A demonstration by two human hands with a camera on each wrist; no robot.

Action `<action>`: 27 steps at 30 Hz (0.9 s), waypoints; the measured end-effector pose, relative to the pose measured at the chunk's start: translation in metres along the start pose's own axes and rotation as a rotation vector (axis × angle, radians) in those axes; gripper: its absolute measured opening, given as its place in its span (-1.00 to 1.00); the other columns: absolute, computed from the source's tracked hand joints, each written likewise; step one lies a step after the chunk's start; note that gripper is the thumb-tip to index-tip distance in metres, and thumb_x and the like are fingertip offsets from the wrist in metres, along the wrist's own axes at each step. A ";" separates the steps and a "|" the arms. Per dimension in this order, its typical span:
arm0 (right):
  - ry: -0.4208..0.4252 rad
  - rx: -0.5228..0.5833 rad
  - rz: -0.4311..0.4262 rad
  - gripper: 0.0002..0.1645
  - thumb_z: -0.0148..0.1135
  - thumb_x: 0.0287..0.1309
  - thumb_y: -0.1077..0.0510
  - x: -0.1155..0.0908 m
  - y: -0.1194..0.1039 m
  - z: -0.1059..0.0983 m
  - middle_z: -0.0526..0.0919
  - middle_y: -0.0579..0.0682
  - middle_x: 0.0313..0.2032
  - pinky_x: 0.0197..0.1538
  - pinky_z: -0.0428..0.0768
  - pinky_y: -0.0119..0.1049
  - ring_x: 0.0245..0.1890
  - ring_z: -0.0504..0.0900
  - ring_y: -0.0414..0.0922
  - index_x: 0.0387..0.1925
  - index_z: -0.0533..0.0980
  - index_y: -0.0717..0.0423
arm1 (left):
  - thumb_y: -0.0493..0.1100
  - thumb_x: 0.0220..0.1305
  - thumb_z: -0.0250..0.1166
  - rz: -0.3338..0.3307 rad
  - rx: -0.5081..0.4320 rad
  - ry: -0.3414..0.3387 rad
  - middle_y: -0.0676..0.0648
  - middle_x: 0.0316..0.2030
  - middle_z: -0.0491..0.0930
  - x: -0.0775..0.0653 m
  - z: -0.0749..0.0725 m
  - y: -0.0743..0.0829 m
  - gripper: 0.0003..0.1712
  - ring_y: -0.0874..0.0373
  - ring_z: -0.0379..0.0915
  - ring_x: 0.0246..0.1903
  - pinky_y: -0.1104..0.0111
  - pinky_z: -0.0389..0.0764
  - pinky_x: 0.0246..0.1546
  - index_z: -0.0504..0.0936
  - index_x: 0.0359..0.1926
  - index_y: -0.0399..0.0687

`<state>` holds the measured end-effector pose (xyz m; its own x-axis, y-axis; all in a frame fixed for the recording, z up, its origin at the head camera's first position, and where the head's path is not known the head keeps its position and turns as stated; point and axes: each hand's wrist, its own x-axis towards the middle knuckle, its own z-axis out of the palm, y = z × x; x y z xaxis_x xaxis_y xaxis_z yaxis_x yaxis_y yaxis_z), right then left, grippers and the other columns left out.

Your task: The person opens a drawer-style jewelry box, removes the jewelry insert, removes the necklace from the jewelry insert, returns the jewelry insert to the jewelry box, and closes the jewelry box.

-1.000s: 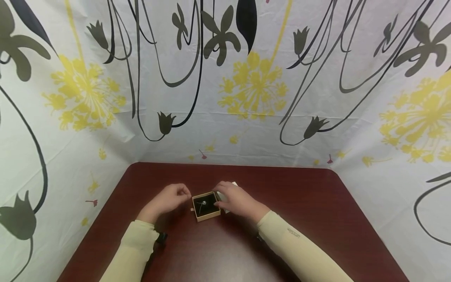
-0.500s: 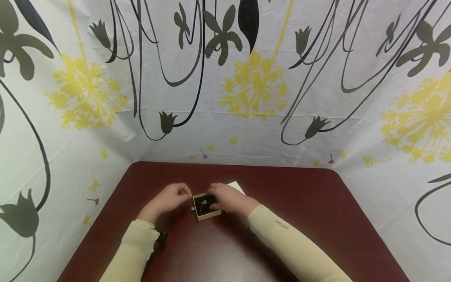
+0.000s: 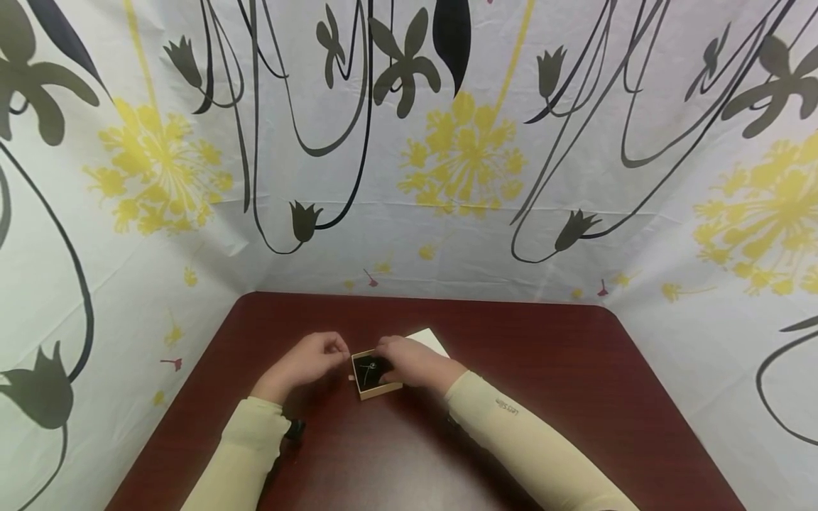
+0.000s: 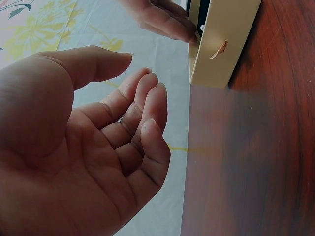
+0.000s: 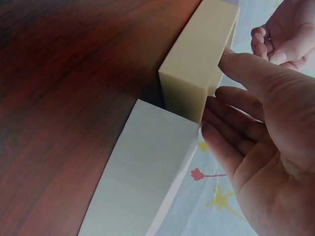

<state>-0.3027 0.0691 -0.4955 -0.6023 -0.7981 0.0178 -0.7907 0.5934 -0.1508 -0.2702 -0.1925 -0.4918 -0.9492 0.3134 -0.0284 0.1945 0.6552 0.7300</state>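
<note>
Head: box [image 3: 378, 392] under right fingers [image 3: 387, 346]

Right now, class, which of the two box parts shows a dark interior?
The cream tray, nearer the left hand; its dark inside holds jewellery, while the white part shows only pale surfaces.

On a dark red-brown bench [image 3: 543, 369], a small gold-sided box [image 3: 381, 391] sits open, a thin silvery piece of jewellery [image 3: 371, 366] lying on its dark lining. The left hand [image 3: 307, 363], fingers loosely bent, is just beside the box's left edge, while the right hand [image 3: 417, 362] reaches over its right part, partly covering a white box [image 3: 429, 341] behind. Pale yellow sleeves [image 3: 530, 436] cover both forearms, and white cloth [image 3: 447, 262] printed with yellow and grey flowers surrounds the bench.
</note>
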 end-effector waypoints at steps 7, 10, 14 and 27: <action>-0.009 -0.020 0.000 -0.46 0.69 0.18 0.09 0.002 0.002 0.006 0.68 -0.10 -0.11 0.10 0.65 -0.26 -0.07 0.66 -0.17 0.18 0.74 0.05 | -0.12 0.59 0.35 -0.010 -0.003 -0.007 0.02 -0.23 0.69 -0.002 -0.001 0.000 -0.85 0.10 0.54 -0.24 0.16 0.60 -0.17 0.75 -0.08 -0.11; -0.016 -0.024 0.003 -0.47 0.70 0.17 0.10 0.003 0.002 0.007 0.68 -0.11 -0.13 0.08 0.65 -0.27 -0.09 0.65 -0.18 0.17 0.74 0.04 | -0.13 0.59 0.35 -0.018 -0.005 -0.004 0.02 -0.23 0.68 -0.002 -0.001 0.001 -0.86 0.09 0.54 -0.24 0.16 0.59 -0.18 0.75 -0.09 -0.10; -0.018 -0.025 -0.006 -0.51 0.71 0.15 0.11 0.005 0.001 0.006 0.66 -0.10 -0.16 0.06 0.66 -0.26 -0.13 0.65 -0.17 0.11 0.74 0.06 | -0.12 0.59 0.35 -0.025 0.004 -0.005 0.02 -0.23 0.69 -0.001 -0.002 0.000 -0.87 0.09 0.54 -0.24 0.16 0.59 -0.17 0.75 -0.10 -0.07; -0.029 -0.077 -0.044 -0.58 0.75 0.10 0.10 0.011 -0.001 0.007 0.64 -0.11 -0.24 0.02 0.66 -0.29 -0.19 0.63 -0.18 -0.02 0.77 0.07 | -0.12 0.57 0.37 -0.013 0.000 -0.014 0.02 -0.27 0.67 0.001 -0.002 -0.003 -0.87 0.11 0.54 -0.28 0.17 0.60 -0.21 0.75 -0.11 -0.07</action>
<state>-0.3079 0.0593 -0.5022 -0.5640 -0.8258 -0.0055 -0.8232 0.5628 -0.0745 -0.2722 -0.1957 -0.4928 -0.9480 0.3149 -0.0473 0.1826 0.6592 0.7294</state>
